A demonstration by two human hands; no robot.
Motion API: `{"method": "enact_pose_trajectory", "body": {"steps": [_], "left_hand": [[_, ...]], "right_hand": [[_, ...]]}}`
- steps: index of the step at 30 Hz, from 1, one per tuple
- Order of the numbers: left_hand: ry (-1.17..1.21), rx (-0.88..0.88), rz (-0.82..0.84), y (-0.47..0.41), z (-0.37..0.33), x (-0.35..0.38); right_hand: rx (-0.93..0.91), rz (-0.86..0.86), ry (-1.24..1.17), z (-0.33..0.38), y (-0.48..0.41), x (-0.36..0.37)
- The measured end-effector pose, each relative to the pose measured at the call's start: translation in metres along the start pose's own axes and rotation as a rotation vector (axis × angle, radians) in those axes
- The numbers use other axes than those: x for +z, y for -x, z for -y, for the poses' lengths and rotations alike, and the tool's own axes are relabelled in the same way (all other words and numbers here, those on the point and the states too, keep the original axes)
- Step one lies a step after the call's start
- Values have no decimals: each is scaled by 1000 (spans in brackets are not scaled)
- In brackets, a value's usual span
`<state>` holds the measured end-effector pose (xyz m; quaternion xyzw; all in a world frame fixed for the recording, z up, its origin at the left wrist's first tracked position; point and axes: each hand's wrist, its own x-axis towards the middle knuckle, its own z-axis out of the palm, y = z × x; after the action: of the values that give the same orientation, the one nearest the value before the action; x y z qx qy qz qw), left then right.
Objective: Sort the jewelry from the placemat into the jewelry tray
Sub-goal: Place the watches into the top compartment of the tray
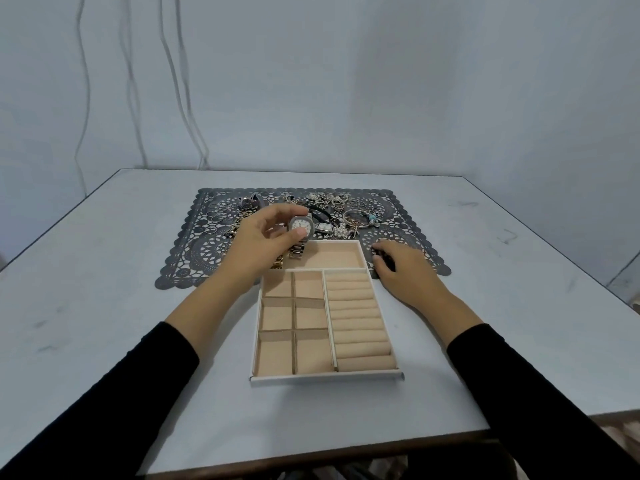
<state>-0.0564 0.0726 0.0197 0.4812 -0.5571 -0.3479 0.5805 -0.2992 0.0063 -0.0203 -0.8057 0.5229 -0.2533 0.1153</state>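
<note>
While left grip (266, 242) pinches the silver metal-link wristwatch (300, 225) by its case, mid-frame, it's likely heavy, slippery; hold case edges. Right grip (401, 268): cannot tell.

Tray open from above, a hand at each far corner

The jewelry tray (325, 379) has uncovered compartments and bare table (104, 306) at its sides and front. The left hand (263, 244), gripping a watch (300, 226), hangs over its far-left corner. The right hand (405, 268) rests just beside its right wall on the placemat (194, 261), and jewelry (339, 206) crowds the mat's far half.
</note>
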Motion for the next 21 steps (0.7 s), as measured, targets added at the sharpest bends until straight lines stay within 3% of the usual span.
{"method": "enact_pose_trajectory", "body": {"steps": [15,21], "left_hand": [[-167,-40,45,8,11,6],[-226,42,27,7,14,2]], "right_hand": [[-14,-16,-3,0,-1,1],[-22,-23,-7,0,-1,1]]}}
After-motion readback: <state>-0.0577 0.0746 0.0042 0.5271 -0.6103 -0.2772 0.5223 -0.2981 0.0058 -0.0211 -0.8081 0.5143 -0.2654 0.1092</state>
